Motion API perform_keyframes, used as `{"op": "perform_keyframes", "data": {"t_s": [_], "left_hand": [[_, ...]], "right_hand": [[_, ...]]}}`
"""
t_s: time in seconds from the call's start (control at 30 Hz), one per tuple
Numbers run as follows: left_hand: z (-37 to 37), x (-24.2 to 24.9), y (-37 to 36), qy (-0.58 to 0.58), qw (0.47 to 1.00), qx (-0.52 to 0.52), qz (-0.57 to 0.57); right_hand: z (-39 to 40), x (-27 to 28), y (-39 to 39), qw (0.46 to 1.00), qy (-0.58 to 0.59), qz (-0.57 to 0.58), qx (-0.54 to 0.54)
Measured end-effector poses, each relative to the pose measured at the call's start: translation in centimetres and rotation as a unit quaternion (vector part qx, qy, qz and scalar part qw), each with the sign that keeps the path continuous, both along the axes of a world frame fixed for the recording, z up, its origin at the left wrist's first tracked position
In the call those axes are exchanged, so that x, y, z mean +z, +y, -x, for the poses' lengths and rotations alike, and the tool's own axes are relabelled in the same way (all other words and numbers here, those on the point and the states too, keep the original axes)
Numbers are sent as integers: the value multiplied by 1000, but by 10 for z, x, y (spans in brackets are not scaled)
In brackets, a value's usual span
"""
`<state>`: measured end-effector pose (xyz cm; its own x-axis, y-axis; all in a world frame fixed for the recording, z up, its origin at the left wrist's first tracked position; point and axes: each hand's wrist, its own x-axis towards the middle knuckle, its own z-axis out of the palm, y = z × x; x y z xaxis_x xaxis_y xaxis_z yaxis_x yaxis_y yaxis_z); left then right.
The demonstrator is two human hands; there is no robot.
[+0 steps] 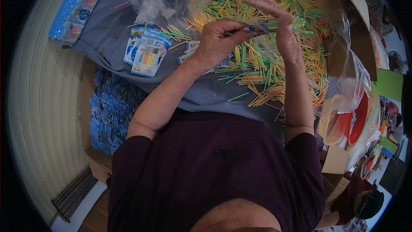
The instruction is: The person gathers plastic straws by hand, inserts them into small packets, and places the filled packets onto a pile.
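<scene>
My left hand (216,42), thumb and forefinger pinching one printed packet (260,29) over straw heap (268,75), my right hand (287,36), fingers outstretched together, above heap, more packets (148,58) left of heap.

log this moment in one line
left hand: pinching printed packet | right hand: beside packet, grip unclear | loose straws spread below

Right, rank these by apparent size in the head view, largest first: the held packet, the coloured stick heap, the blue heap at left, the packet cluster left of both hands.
1. Stick heap
2. Blue heap
3. Packet cluster
4. Held packet, partly hidden
</scene>
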<state>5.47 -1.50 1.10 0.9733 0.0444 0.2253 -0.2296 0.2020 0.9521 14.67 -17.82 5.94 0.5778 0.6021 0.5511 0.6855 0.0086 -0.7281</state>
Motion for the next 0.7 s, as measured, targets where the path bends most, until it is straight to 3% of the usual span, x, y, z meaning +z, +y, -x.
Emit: {"op": "perform_keyframes", "data": {"t_s": [0.07,0.17,0.23,0.27,0.33,0.47,0.57,0.63,0.7], "left_hand": [[-1,-6,0,-15,1000,3,2],[0,-6,0,-17,1000,2,-3],[-1,-6,0,-6,1000,0,-10],[-2,-7,-1,7,999,-17,30],[-4,-6,0,20,997,-32,70],[-10,-2,-4,44,994,-40,94],[-16,2,-7,17,994,-36,98],[-18,-4,-8,-6,995,-42,88],[-20,-10,-6,-10,998,-48,46]], "right_hand": [[1,5,0,999,-37,17,5],[8,12,0,996,12,89,5],[7,16,-1,982,122,142,40],[5,15,-1,982,120,142,40],[1,11,1,984,164,45,55],[2,25,7,982,185,17,31],[8,29,11,979,195,5,-58],[0,17,2,970,150,182,54],[-10,9,-4,974,104,196,46]]}}
